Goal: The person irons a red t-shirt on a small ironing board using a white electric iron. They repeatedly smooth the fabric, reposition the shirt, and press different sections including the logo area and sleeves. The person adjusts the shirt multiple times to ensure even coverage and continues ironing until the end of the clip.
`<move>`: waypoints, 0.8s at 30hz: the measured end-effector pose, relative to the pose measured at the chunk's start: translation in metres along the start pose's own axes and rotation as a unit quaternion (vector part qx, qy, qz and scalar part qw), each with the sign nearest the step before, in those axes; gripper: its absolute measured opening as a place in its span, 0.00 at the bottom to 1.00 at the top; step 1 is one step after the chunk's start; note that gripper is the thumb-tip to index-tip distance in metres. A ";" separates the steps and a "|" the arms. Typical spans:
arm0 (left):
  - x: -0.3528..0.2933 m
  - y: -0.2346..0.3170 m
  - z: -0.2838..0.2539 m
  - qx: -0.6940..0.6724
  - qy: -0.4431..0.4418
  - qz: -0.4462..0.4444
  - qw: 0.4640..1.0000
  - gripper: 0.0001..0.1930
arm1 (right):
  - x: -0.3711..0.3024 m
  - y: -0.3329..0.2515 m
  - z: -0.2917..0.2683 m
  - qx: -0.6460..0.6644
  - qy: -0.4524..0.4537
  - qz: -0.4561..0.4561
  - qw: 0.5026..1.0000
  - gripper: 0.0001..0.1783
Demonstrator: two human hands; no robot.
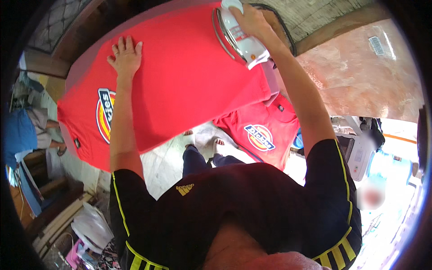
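Ironing a red shirt [180,81] spread across a cloth-covered table [85,58], with the right hand [253,20] in a closed grip around a white iron [243,42] at far right and the left hand [126,58] flat on the fabric at left, fingers fanned. Apparently midway: largely smooth, not yet taken off. Impossible to tell whether finished with a second red shirt [265,123], lower at near right.

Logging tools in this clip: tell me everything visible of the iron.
The iron has a glossy white, plastic-looking body with red markings, a small orange spot and a shiny, curved metal edge along its left side. The right hand grips its handle. It is over the red shirt, toward the far right of the cloth; whether its base rests flat is unclear.
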State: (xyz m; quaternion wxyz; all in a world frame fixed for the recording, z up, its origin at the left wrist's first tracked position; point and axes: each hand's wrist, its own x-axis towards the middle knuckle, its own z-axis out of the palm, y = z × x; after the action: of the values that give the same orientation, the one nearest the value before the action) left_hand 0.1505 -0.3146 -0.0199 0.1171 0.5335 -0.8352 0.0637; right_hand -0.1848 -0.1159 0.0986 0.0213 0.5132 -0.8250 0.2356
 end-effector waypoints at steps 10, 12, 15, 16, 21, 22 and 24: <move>-0.166 0.067 -0.036 -0.080 0.094 0.028 0.992 0.39 | -0.112 -0.065 -0.010 0.104 -0.136 -0.042 0.984 0.26; -0.183 0.069 -0.045 -0.074 0.083 0.023 0.994 0.39 | -0.131 -0.072 -0.005 0.116 -0.104 -0.145 0.977 0.27; -0.212 0.073 -0.062 -0.106 0.059 0.018 0.992 0.39 | -0.132 -0.078 0.014 0.135 -0.097 -0.279 0.946 0.25; -0.224 0.069 -0.067 -0.110 0.052 0.011 0.993 0.39 | -0.130 -0.103 0.007 0.180 -0.155 -0.195 0.952 0.26; -0.252 0.060 -0.080 -0.156 0.042 0.025 0.987 0.39 | -0.072 -0.163 0.033 0.149 -0.186 -0.168 0.956 0.26; -0.253 0.054 -0.081 -0.157 0.038 0.020 0.987 0.39 | -0.062 -0.179 0.035 0.148 -0.209 -0.147 0.955 0.27; -0.248 0.034 -0.082 -0.144 0.043 -0.010 0.989 0.39 | -0.057 -0.202 0.042 0.147 -0.224 -0.168 0.949 0.30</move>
State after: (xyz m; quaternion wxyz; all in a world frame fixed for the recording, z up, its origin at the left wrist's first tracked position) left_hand 0.2301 -0.0637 -0.0053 0.2291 0.5163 -0.8245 -0.0352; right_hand 0.0233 -0.1588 0.1195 -0.2002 0.6817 -0.6662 0.2268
